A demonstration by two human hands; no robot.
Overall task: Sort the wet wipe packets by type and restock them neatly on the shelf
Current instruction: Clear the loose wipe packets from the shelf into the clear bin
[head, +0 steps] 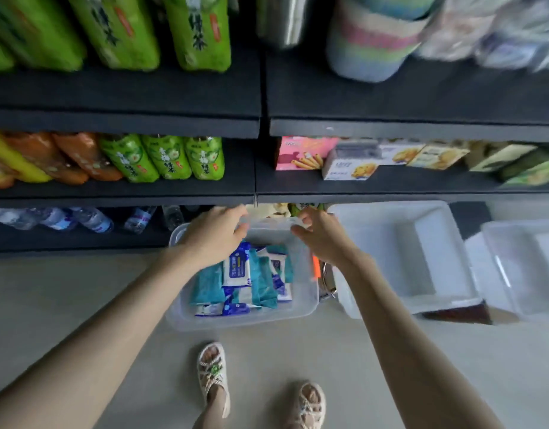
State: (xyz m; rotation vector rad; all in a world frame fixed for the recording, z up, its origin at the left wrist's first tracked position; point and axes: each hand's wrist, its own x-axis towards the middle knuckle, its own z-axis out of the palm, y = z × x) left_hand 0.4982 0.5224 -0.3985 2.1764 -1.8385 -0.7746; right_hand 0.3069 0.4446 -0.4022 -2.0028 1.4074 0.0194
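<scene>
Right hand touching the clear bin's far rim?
Touching. Head view: right hand pinches the far rim of the clear bin between thumb and fingers.

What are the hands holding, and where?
The left hand and right hand both grip the clear plastic bin of wet wipe packets by its far rim.

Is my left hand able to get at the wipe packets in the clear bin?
Probably yes: the clear bin is open-topped and the wipe packets lie exposed right under the left hand, which seems to grip the far rim and must let go first.
</scene>
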